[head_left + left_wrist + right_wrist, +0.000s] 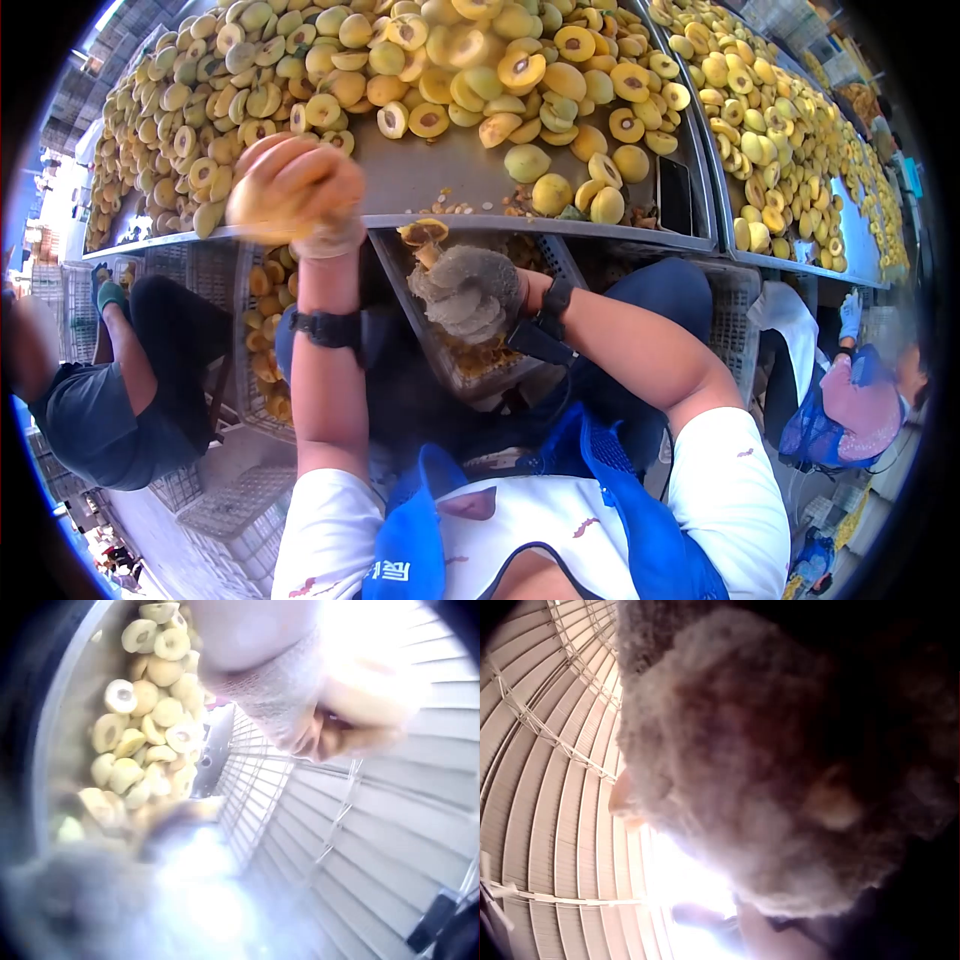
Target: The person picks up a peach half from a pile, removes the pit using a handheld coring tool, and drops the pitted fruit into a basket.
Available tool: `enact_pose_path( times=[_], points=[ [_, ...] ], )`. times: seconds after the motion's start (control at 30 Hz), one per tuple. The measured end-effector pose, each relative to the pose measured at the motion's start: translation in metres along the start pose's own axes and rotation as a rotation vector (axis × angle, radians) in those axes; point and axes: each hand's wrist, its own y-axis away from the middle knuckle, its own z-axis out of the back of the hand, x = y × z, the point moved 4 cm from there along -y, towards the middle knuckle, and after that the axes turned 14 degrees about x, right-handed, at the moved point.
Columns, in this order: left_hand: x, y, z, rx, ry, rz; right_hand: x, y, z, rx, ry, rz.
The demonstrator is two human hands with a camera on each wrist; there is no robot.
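Observation:
In the head view my left hand (295, 190), blurred and in a thin pale glove, is raised over the metal table's front edge. Its fingers curl round a yellow peach (262, 228), mostly hidden; the left wrist view shows this hand (322, 735) overexposed. My right hand (465, 295), in a fuzzy grey glove, is a fist over a crate. At its top it holds a peach half (423, 232) with a brown centre, a tan stubby piece just beneath; I cannot tell whether that is a handle or a finger. The glove (727, 765) fills the right wrist view.
Halved yellow peaches (385, 60) heap across the metal table (400, 170). A dark phone-like slab (674, 195) lies at its right corner. Below, a crate of peach pieces (265, 330) stands left of the crate (480, 375) between the knees. Other people sit at both sides.

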Motion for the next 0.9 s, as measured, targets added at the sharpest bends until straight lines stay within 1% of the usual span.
enact_pose_path(
  times=[0.03,0.07,0.13,0.17,0.2,0.23,0.27,0.3,0.33,0.37,0.4,0.47,0.5,0.53,0.57,0.6,0.63,0.67,0.7,0.73,0.8,0.83,0.87,0.9],
  points=[
    [0.019,0.009,0.008,-0.219,0.523,0.088,0.000,-0.007,-0.014,-0.240,0.143,0.011],
    [0.037,0.018,0.009,-0.436,1.048,0.174,-0.001,-0.009,-0.013,-0.236,0.145,0.011],
    [0.058,0.033,-0.009,-0.866,2.105,0.350,-0.007,-0.018,-0.021,-0.055,0.042,-0.080],
    [0.059,0.034,-0.021,-1.081,2.633,0.438,-0.008,-0.018,-0.028,-0.406,0.117,-0.068],
    [0.065,0.032,-0.023,-1.079,2.634,0.427,-0.009,-0.018,-0.026,-0.406,0.125,-0.069],
    [0.074,0.040,-0.034,-0.971,2.248,1.023,-0.009,-0.013,-0.013,-0.589,0.095,0.006],
    [0.083,0.051,-0.038,-0.819,1.767,1.503,-0.007,-0.005,0.001,-0.770,0.060,0.084],
    [0.097,0.060,-0.057,-0.817,1.768,1.502,-0.006,0.000,0.011,-0.734,-0.014,0.093],
    [0.116,0.085,-0.088,-0.509,1.474,1.656,-0.004,-0.004,0.007,-0.734,-0.013,0.095],
    [0.126,0.104,-0.108,-0.211,1.162,1.755,-0.002,-0.009,0.000,-0.774,-0.035,0.118],
    [0.120,0.102,-0.115,-0.109,1.008,1.720,0.000,-0.012,-0.005,-0.815,-0.054,0.139],
    [0.119,0.092,-0.119,0.317,0.328,1.414,0.001,-0.014,-0.009,-0.802,-0.014,0.148],
    [0.115,0.092,-0.127,0.307,0.329,1.415,0.002,-0.016,-0.011,-0.783,0.023,0.160],
    [0.104,0.084,-0.134,0.418,0.252,1.307,0.000,-0.017,-0.016,-0.778,0.024,0.125],
    [0.096,0.077,-0.142,0.533,0.176,1.193,-0.001,-0.019,-0.026,-0.788,0.094,0.100],
    [0.095,0.073,-0.145,0.537,0.179,1.190,-0.002,-0.020,-0.035,-0.797,0.160,0.075],
    [0.094,0.072,-0.148,0.573,0.220,1.251,-0.001,-0.020,-0.040,-0.796,0.157,0.079],
    [0.093,0.071,-0.150,0.610,0.259,1.310,0.003,-0.020,-0.042,-0.837,0.244,0.066],
    [0.091,0.069,-0.151,0.689,0.320,1.309,0.009,-0.019,-0.044,-0.875,0.333,0.056],
    [0.093,0.072,-0.157,0.693,0.316,1.300,0.017,-0.016,-0.045,-0.848,0.409,0.057],
    [0.097,0.084,-0.177,0.629,0.527,1.328,0.030,-0.012,-0.048,-0.864,0.487,0.168],
    [0.087,0.074,-0.171,0.615,0.532,1.318,0.034,-0.009,-0.049,-0.891,0.481,0.263],
    [0.083,0.073,-0.175,0.617,0.534,1.302,0.037,-0.009,-0.051,-0.889,0.486,0.278],
    [0.077,0.075,-0.183,0.563,0.691,1.344,0.044,-0.007,-0.053,-0.992,0.628,0.263]
  ],
)
